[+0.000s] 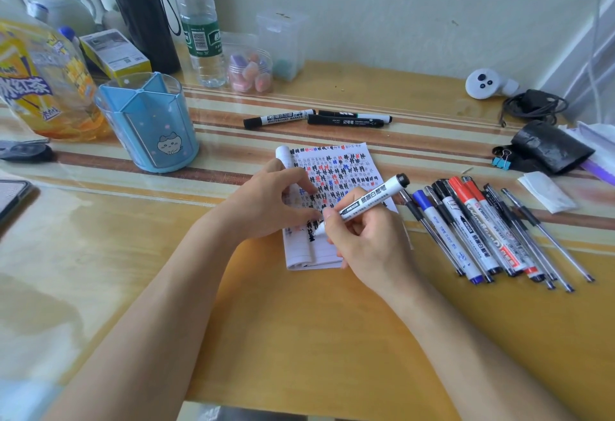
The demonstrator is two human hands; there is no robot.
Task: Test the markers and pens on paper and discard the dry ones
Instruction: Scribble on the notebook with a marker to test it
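**Marker under test at the pad; sorted lots either side**

Far left, a blue pen holder (148,124) stands upright on the worktop (299,321), well apart from the work. No pens show above its rim, so it is probably the emptied source.

The left hand (269,201) lies on the left part of the paper pad (336,184). Its fingertips press on the sheet and its grip clamps nothing that can be seen. This evidently steadies the pad and keeps the turned-back page at its left edge from springing over.

Behind the pad, three black markers (316,118) lie flat and apart from the rest. They look like a sorted lot, though whether dry or good cannot be told.

The pad is dense with black, red and blue marks, with lined blank paper only along its near edge.

The right hand (369,241) has its grip clamped on a white-barrelled marker (369,199), held slantwise as for writing. The tip is down at the lower left of the pad, close by the left thumb, and the black end points up and right.

Just right of the pad lies a row of pens and markers (492,234), side by side, nearest the writing hand for easy reach. A careless sweep of the right forearm could scatter it.

Open worktop lies toward the near edge, between the forearms.
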